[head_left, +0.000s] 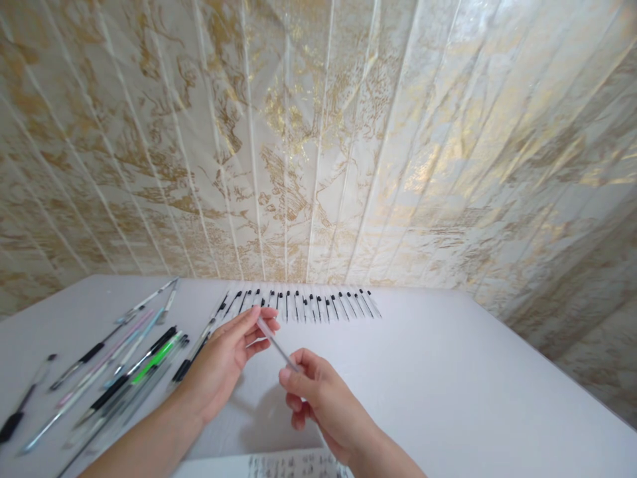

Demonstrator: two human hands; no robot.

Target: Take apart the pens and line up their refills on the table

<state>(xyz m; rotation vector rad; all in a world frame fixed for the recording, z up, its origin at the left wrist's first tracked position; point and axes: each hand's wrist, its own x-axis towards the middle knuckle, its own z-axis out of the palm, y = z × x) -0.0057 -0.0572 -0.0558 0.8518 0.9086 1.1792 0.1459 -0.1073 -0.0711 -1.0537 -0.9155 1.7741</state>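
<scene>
Paper (223,467) carries illegible writing (293,464); left grip (226,350) and right grip (327,393) pinch one slender tube (278,346).

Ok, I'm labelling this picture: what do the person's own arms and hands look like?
The left hand and right hand are ungloved, with no ring, watch or bracelet showing. The left forearm and right forearm are bare, no sleeve in view.

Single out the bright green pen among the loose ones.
The green pen left of the left hand, beside a black pen; no other shows that colour.
</scene>
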